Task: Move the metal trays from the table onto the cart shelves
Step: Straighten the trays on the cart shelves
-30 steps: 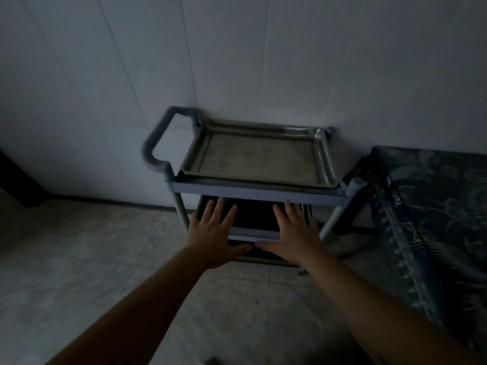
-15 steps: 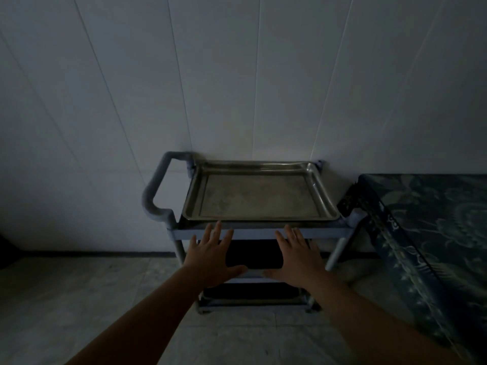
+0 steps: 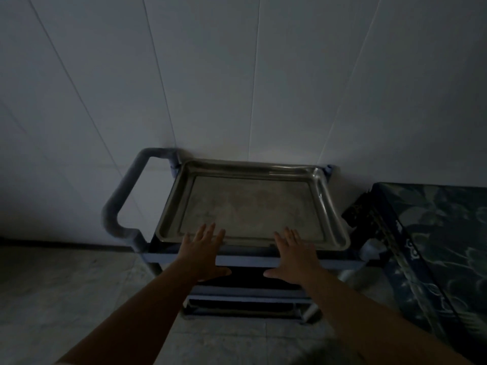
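Nearest, both forearms reach up from the bottom of the frame, bare and dim in the poor light. The left hand [image 3: 204, 252] is spread flat, fingers straight and apart, thumb out to the right, holding nothing; its fingertips overlap the near lip of the tray. The right hand [image 3: 293, 255] mirrors it just beside, also flat and empty, thumb pointing left. Whether either palm actually touches the metal I cannot tell.

A second ago those hands hung lower, in front of the dark gap under the top shelf; half a second ago they were at the shelf's front edge. Now they have risen to the tray's near rim, and the view has tipped up the wall. I take that to mean a tray has gone onto a lower shelf and the person is straightening up, perhaps squaring the top one.

The cart [image 3: 263, 259] stands in the lower middle of the frame, its grey handle [image 3: 118, 206] looping out to the left. The metal tray [image 3: 253, 204] lies flat on the top shelf, filling it, with its far rim near the wall [image 3: 237, 75]. The lower shelves are too dark to show what they hold.

At the right edge sits the table [image 3: 434, 233] under a dark patterned cloth; no tray shows on the part in view, so the job looks near done.
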The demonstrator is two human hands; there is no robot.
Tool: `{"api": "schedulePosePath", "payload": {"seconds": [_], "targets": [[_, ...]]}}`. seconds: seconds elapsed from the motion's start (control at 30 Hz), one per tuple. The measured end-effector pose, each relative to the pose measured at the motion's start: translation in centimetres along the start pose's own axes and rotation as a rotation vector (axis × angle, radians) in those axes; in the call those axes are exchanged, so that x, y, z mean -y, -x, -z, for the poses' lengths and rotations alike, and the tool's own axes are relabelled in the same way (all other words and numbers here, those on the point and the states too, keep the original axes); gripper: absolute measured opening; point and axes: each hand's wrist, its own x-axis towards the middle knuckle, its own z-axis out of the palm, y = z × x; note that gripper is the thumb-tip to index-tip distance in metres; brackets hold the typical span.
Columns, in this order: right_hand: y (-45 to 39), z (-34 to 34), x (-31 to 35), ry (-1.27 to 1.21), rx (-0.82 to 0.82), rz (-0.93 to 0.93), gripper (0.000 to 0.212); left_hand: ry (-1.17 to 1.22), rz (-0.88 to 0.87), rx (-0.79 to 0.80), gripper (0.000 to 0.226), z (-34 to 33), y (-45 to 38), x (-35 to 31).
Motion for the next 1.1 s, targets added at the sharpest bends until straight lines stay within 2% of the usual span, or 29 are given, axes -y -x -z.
{"api": "schedulePosePath", "payload": {"seconds": [0.13,0.27,0.4,0.6,0.93,1.03,1.1], "targets": [[-3.5,-1.1,-0.7,0.035,0.074,0.053,0.119,0.002,-0.003,0.098,0.118,-1.0,-2.6,0.9],[-5.7,-2.7,0.5,0.017,0.056,0.044,0.100,0.030,-0.050,0.163,0.114,-2.4,-4.3,2.1],[-6.8,-3.9,1.4,0.057,-0.041,-0.015,0.086,0.036,-0.119,0.092,0.103,-3.2,-5.4,3.4],[-6.9,-4.5,3.0,0.084,-0.112,-0.004,0.077,0.001,-0.082,-0.022,0.065,-4.0,-5.0,4.9],[-7.1,-4.4,3.8,0.080,-0.133,-0.033,0.063,0.006,-0.117,-0.030,0.062,-4.3,-5.4,5.5],[-7.4,-3.8,4.2,0.118,-0.120,0.057,0.056,-0.001,-0.110,-0.079,0.053,-4.5,-5.1,5.6],[-7.1,-3.5,4.7,0.231,-0.169,0.134,0.045,-0.062,-0.150,-0.129,0.045,-4.6,-4.3,5.4]]}}
